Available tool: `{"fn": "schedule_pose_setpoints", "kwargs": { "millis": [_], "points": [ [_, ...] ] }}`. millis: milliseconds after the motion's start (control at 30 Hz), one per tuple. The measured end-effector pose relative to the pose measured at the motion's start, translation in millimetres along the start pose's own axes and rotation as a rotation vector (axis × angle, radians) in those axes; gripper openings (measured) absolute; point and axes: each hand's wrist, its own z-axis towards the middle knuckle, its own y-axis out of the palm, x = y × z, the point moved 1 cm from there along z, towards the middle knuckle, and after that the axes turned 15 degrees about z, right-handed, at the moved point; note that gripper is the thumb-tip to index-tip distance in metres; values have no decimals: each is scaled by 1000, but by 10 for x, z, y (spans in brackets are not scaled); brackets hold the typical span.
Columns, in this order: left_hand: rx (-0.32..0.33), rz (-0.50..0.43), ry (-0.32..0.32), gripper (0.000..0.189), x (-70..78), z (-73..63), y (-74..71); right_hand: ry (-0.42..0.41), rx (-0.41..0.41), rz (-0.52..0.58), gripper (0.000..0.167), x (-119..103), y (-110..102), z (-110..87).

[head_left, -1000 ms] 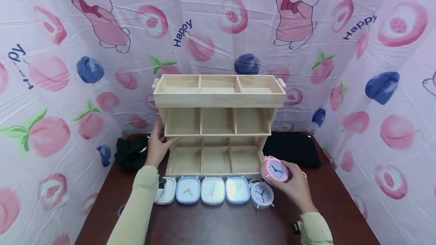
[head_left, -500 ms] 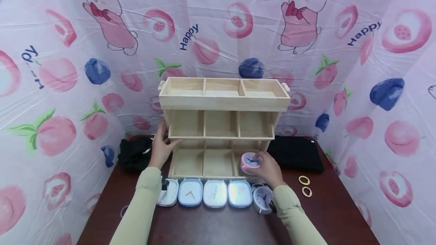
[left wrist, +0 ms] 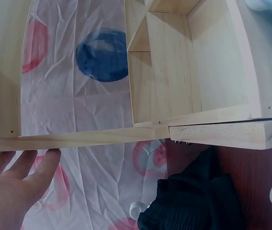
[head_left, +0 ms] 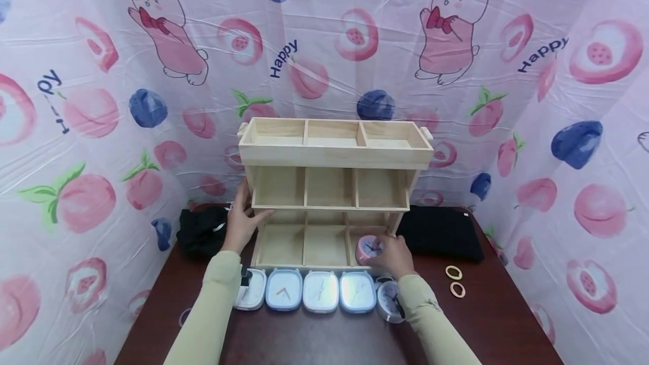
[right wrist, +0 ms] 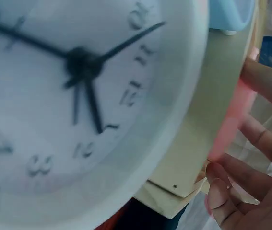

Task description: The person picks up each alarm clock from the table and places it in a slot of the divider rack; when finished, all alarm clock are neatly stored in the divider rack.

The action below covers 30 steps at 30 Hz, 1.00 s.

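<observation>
In the head view, a wooden shelf rack [head_left: 334, 157] with three tiers of compartments stands on the table. My left hand [head_left: 240, 226] holds its left side, fingers along the outer side panel [left wrist: 78, 139] and thumb at the front of the middle tier. A pink round alarm clock [head_left: 363, 249] is in the bottom right compartment, its face tilted upward. My right hand [head_left: 395, 256] grips this clock from the right. Fingers of that hand touch the pink rim [right wrist: 232, 117] in the right wrist view, where a white alarm clock [right wrist: 54, 105] fills much of the foreground.
A row of square clocks [head_left: 320, 292] lies before the rack, with the white round alarm clock [head_left: 388, 301] at its right end. Black cloth [head_left: 201, 232] lies left and a flat black item [head_left: 440, 232] right. Two wooden rings [head_left: 453, 272] lie at the right.
My right hand has carried the pink clock left from beside the rack and lowered it into the bottom right compartment. The wooden rings have come into view. My left hand stays on the rack.
</observation>
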Motion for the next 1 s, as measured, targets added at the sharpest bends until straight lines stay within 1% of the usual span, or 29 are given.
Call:
{"fn": "schedule_pose_setpoints", "kwargs": {
  "millis": [67, 133, 167, 233, 267, 367, 433, 533, 633, 733, 900, 1000],
  "points": [
    [-1, 1, 1, 110, 7, 3, -12, -7, -11, -14, 44, 7, -3, -12],
    [-4, 3, 1, 111, 9, 7, -18, -21, -11, -4, 35, 21, -22, -45],
    [-4, 2, 1, 111, 10, 8, -20, -35, -8, 7, 31, 30, -40, -72],
    [-2, 7, 2, 111, 11, 8, -16, -91, 19, 27, 26, 56, -86, -146],
    [-1, 13, 2, 111, 10, 8, -11, -115, 37, 39, 25, 69, -113, -198],
    [-7, 23, -3, 110, 8, -5, 5, -152, 85, 63, 25, 119, -199, -394],
    [-17, 31, -12, 110, 9, -16, 8, -149, 105, 65, 25, 148, -252, -544],
    [-28, 29, -21, 110, 16, -24, -3, -143, 96, 39, 25, 194, -312, -758],
    [-38, 30, -20, 109, 19, -20, -21, -158, 71, 5, 28, 250, -336, -942],
    [-45, 26, -19, 108, 14, -10, -34, -157, 32, 5, 38, 320, -326, -1090],
    [-37, 13, -19, 108, 3, -3, -44, -126, -26, 82, 59, 410, -264, -1235],
    [-36, 0, -18, 108, -8, 3, -47, -127, -34, 113, 65, 437, -204, -1273]
  ]
}}
